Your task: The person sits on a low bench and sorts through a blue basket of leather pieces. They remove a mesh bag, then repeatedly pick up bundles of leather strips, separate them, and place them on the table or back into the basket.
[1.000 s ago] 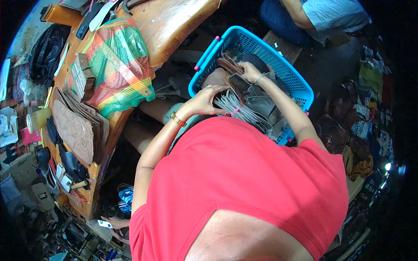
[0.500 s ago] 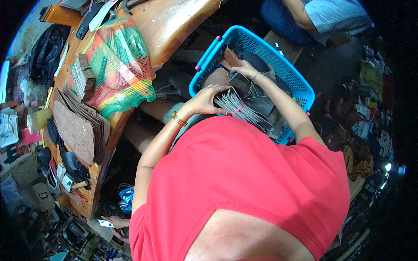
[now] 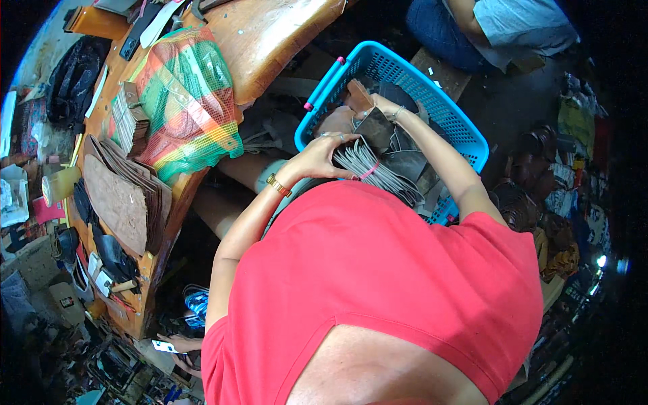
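Observation:
A blue plastic basket (image 3: 439, 79) with pink handle ends sits in front of me, holding leather pieces. My left hand (image 3: 324, 156) is closed around one end of a bundle of thin grey strips (image 3: 378, 174), tied with a pink band, at the basket's near side. Inside the basket, my right hand (image 3: 388, 108) reaches among the pieces, beside a brown leather piece (image 3: 360, 96) and a dark flat piece (image 3: 375, 129). Its fingers are largely hidden, so I cannot tell whether they grip anything.
At left stands a wooden table (image 3: 270, 40) bearing a colourful mesh bag (image 3: 192, 101), stacked brown leather sheets (image 3: 118, 192) and a tied stack (image 3: 128, 118). Another person (image 3: 520, 27) sits beyond the basket. At lower left, someone's hand (image 3: 185, 344) is by a phone (image 3: 164, 346).
My right hand has shifted slightly deeper into the basket, and the pieces around it have moved, with the dark flat piece showing more. My left hand keeps its hold on the bundle.

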Available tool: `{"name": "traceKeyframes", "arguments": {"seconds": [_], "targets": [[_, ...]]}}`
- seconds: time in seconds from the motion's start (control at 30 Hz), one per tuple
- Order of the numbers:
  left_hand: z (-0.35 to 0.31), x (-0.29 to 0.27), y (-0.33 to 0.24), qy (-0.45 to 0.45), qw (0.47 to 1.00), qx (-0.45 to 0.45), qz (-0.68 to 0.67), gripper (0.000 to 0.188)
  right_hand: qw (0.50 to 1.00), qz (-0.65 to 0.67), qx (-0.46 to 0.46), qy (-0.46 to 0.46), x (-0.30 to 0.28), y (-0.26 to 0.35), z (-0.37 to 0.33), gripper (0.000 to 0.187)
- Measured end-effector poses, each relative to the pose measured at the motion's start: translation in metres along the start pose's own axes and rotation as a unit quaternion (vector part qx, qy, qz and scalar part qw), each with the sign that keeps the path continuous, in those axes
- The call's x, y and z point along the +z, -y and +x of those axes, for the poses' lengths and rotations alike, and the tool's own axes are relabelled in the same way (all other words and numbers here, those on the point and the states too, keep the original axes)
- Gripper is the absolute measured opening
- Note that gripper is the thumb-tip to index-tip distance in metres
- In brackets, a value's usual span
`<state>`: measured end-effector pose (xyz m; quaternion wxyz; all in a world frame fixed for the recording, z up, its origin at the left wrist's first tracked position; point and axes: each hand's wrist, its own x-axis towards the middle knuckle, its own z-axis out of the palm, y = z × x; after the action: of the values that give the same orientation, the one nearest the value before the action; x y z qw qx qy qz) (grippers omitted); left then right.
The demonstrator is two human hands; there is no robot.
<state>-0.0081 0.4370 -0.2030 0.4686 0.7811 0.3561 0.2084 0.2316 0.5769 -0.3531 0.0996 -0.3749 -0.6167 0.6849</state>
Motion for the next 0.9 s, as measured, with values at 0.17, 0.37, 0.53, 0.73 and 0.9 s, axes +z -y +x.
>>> {"name": "traceKeyframes", "arguments": {"seconds": [0.17, 0.37, 0.53, 0.73, 0.9], "targets": [[0.001, -0.003, 0.000, 0.008, 1.000, -0.004, -0.007, 0.083, 1.000, 0.003, -0.022, -0.013, -0.007, 0.000, 0.004, 0.033], [0.001, 0.000, 0.002, -0.005, 1.000, -0.003, 0.007, 0.086, 0.976, -0.190, -0.011, -0.110, 0.002, 0.014, -0.002, 0.033], [0.001, -0.001, -0.007, -0.036, 0.999, -0.003, -0.032, 0.086, 0.969, -0.037, -0.098, -0.223, 0.015, 0.051, -0.037, 0.035], [0.010, -0.006, -0.014, 0.004, 0.999, 0.027, 0.030, 0.083, 0.938, 0.103, -0.057, -0.327, 0.003, 0.101, -0.090, 0.040], [0.016, 0.000, -0.015, -0.014, 0.996, 0.050, 0.068, 0.066, 0.923, 0.162, -0.140, -0.321, -0.001, 0.136, -0.097, 0.037]]}}
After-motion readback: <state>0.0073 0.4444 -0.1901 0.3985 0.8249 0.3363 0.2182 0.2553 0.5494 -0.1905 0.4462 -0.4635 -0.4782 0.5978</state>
